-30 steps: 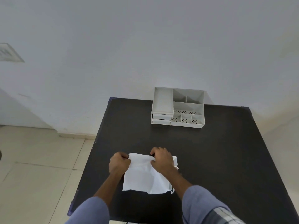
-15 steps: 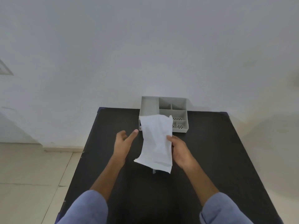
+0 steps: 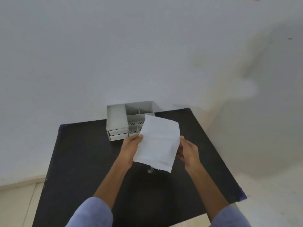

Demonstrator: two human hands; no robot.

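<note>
A white sheet of paper [image 3: 158, 143], creased and a little ragged at its lower edge, is held up above the black table [image 3: 82, 161]. My left hand [image 3: 131, 146] grips its left edge with the thumb on the front. My right hand [image 3: 186, 149] holds the right edge, fingers curled behind the sheet. The paper covers the front right part of a grey desk organiser [image 3: 118, 122]. A small pale object [image 3: 150, 170] shows just under the sheet's lower edge; what it is I cannot tell.
The organiser stands at the table's far edge against a white wall [image 3: 147, 54], with open compartments on top and two shallow drawers at its left front. Tiled floor [image 3: 18, 205] lies to the left of the table. Blue tape marks the table corners.
The sheet went from lying on the table under both hands to being lifted by the right hand alone; now the left hand has taken the left edge too. The view has tilted.
</note>
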